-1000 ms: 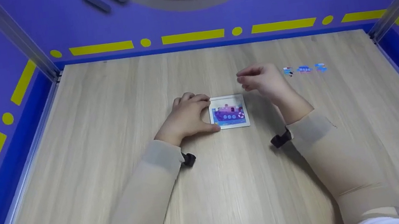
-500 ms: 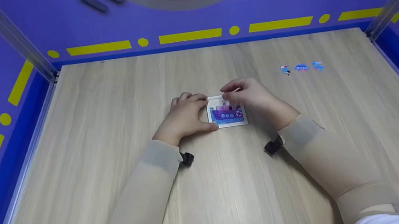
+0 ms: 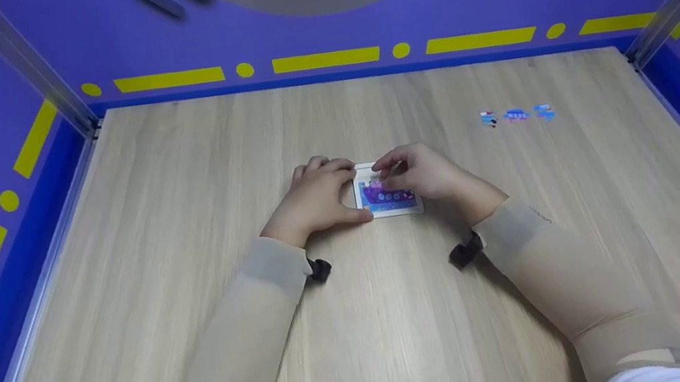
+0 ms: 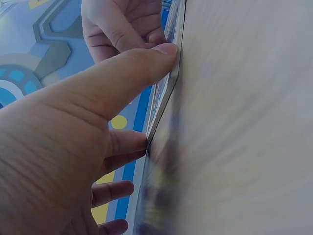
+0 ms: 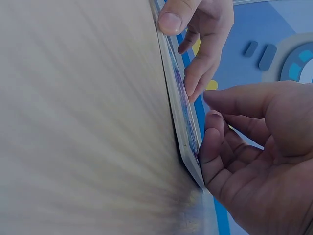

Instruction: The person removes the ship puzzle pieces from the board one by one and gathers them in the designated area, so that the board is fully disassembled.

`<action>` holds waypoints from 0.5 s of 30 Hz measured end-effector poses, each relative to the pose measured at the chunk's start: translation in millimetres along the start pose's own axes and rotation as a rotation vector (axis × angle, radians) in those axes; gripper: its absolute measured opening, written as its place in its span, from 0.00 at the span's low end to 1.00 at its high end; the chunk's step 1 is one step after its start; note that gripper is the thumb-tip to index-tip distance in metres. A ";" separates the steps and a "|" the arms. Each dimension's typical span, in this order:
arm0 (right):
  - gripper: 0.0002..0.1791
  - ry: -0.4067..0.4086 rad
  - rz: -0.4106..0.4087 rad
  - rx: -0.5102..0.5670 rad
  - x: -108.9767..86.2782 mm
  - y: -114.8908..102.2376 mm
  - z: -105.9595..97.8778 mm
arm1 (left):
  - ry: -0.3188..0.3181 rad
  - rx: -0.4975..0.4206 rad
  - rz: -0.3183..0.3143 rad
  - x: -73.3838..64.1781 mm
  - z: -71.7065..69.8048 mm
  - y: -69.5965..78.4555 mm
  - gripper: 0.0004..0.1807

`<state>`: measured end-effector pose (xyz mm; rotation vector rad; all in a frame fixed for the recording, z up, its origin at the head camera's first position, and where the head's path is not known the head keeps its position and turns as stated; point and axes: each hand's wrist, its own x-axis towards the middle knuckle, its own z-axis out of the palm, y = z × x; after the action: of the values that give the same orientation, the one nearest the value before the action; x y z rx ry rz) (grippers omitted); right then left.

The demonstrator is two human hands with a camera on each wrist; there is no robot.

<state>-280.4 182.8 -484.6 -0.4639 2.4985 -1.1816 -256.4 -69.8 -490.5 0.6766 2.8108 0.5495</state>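
Note:
A white-framed jigsaw puzzle (image 3: pixel 389 206) lies flat near the middle of the table. Its picture is a purple ship on blue water, and a pale strip shows along its upper part. My left hand (image 3: pixel 318 200) holds the frame's left side, thumb at the near corner and forefinger at the far corner. Over the puzzle's upper right hovers my right hand (image 3: pixel 428 174), thumb and fingers bent towards each other. In the right wrist view its curled fingers (image 5: pixel 211 147) are close to the frame's edge. Whether a small piece sits between the fingertips is hidden.
Three loose puzzle pieces lie in a row at the far right: one with red and blue (image 3: pixel 488 119), a blue and pink one (image 3: pixel 516 115) and another mostly blue (image 3: pixel 544 112). Blue-purple walls (image 3: pixel 316 33) with yellow marks border the wooden table (image 3: pixel 360 323).
My right hand has come left and nearer, from beyond the frame's upper right to over the puzzle. My left hand keeps its hold on the frame. The three loose pieces stay put.

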 end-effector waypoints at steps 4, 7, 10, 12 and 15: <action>0.20 -0.009 -0.018 -0.038 0.8 2.6 2.4 | 0.001 -0.002 0.004 -0.4 0.5 -0.2 0.50; 0.20 -0.020 -0.034 -0.044 1.2 3.7 4.3 | 0.002 -0.002 0.008 -0.6 0.6 -0.3 0.50; 0.20 -0.029 -0.050 -0.053 1.3 3.2 6.1 | 0.003 0.001 0.010 -0.6 0.3 -0.6 0.50; 0.20 -0.036 -0.057 -0.070 0.8 2.0 6.9 | 0.002 0.002 0.010 -0.3 0.0 -0.8 0.50; 0.20 -0.042 -0.064 -0.104 -0.1 0.5 6.8 | 0.001 -0.001 0.012 1.0 -0.2 -2.1 0.49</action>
<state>-277.4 178.6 -489.1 -0.5945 2.5347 -1.0572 -258.2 -71.1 -491.3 0.6941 2.8092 0.5537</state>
